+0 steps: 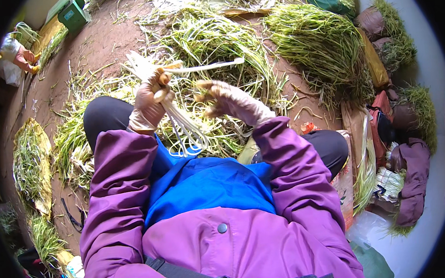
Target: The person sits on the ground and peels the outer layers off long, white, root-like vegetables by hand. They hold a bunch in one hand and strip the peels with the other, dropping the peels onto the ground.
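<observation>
My left hand (149, 103), in a thin pale glove, grips a bunch of long whitish plant stems (185, 128). Their thick pale ends fan out above the fist, and the thin ends hang in loops over the blue apron (210, 185). One single stem (210, 67) sticks out to the right from the fingers. To the right of the bunch, my gloved right hand (229, 100) is raised with its fingers apart and slightly blurred; I see nothing in it. Beneath both hands lies a loose heap of green and yellowish stalks (216, 43).
A dense pile of green stalks (316, 41) lies at the upper right. Tied bundles (389, 182) and sacks stand along the right wall. A green container (73, 14) is at the upper left, near another person's gloved hand (26, 59). A yellow sheet (43, 146) holds stalks at left.
</observation>
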`<state>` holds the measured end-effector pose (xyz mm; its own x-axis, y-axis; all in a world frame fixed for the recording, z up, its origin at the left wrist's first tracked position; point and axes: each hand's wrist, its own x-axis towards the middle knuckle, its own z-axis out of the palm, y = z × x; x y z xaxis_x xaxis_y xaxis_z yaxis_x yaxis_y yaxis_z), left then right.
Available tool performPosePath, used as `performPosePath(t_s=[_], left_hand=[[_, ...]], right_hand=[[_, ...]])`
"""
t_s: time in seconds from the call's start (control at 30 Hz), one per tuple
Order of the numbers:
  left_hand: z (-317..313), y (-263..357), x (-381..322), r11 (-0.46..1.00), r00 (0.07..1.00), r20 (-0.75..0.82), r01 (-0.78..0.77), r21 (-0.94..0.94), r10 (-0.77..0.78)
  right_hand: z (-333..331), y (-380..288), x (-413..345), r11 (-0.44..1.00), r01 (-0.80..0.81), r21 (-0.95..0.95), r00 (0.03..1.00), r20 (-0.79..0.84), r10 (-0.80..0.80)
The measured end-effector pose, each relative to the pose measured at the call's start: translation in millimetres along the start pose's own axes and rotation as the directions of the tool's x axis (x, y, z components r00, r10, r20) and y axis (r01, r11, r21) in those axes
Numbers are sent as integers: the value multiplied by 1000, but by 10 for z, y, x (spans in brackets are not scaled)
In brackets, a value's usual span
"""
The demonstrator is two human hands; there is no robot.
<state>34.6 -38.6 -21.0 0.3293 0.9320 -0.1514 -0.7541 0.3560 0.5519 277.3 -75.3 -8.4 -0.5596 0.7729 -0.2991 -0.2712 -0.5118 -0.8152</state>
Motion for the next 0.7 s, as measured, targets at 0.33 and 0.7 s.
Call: performPosePath(t_s=[0.33,0.7], left_hand=[[320,-20,-140,848,973,-81,230,478,-218],[387,-93,-88,847,976,-29,201,493,-214]], right_hand=[[-80,-384,-123,953,209,-222,911,-310,-272],[483,46,5,304,-206,-930,978,-191,79]])
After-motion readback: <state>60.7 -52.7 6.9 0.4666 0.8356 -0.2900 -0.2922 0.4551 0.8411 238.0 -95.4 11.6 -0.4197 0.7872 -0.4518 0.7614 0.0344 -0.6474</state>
